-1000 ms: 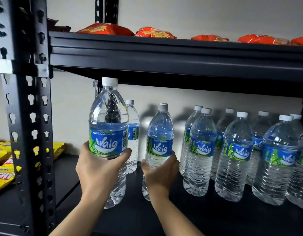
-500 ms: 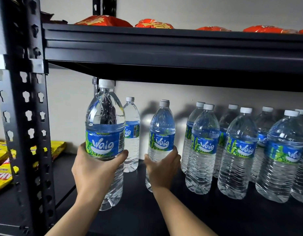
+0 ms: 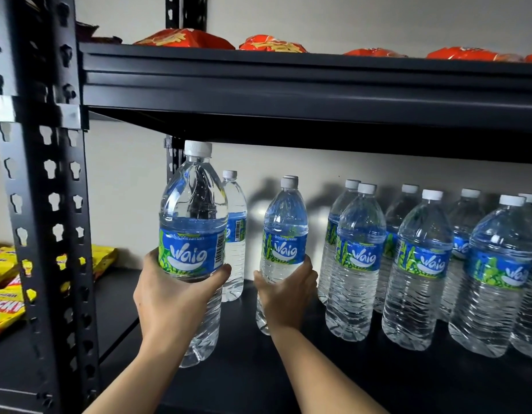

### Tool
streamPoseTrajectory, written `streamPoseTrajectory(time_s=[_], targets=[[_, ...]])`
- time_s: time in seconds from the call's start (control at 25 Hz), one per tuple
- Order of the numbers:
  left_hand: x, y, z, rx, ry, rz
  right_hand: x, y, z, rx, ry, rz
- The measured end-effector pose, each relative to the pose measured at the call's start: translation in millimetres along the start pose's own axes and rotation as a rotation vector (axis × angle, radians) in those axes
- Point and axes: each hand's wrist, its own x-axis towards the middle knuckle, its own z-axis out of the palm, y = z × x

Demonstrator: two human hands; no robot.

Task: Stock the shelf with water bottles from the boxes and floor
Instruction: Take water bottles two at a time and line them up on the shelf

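My left hand (image 3: 172,297) grips a clear water bottle (image 3: 193,222) with a blue Waig label and white cap, upright at the front left of the black shelf (image 3: 288,377); its cap sits just under the shelf above. My right hand (image 3: 285,291) grips a second Waig bottle (image 3: 284,231) further in, to the right of the first. A lone bottle (image 3: 236,234) stands behind the left one. Several more bottles (image 3: 417,264) stand in two rows on the right.
The black upright post (image 3: 46,204) with keyhole slots stands at the left. Yellow snack packs (image 3: 7,279) lie on the neighbouring shelf. Orange-red snack bags (image 3: 184,38) lie on the upper shelf (image 3: 288,82). A gap lies between my right bottle and the rows.
Both hands pushed their bottles a little deeper onto the shelf. The right bottle moved closer to the rows on the right.
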Motion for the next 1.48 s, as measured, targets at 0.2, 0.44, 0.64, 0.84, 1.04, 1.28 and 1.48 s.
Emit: streamPoseTrajectory(time_s=[0.2, 0.44, 0.64, 0.84, 1.04, 1.28, 1.48], targets=[[-3, 2, -2, 0.008, -0.022, -0.002, 3, 6, -13, -0.092, -0.158, -0.055], [-7, 10, -1, 0.027, -0.066, 0.033, 13, 12, -37, -0.224, -0.495, -0.045], [-8, 12, 2, 0.029, -0.078, 0.061, -1, 52, -61, -0.54, -0.857, -0.025], [-4, 2, 12, 0.026, -0.084, 0.051, -17, 76, -70, -0.807, -0.891, -0.142], [17, -14, 27, 0.046, -0.076, 0.045, -15, 75, -69, -0.809, -0.911, -0.157], [30, -49, 43, -0.024, -0.101, -0.001, -12, 73, -69, -0.771, -0.938, -0.133], [37, -69, 46, -0.063, -0.136, -0.05, -12, 74, -68, -0.774, -0.948, -0.135]])
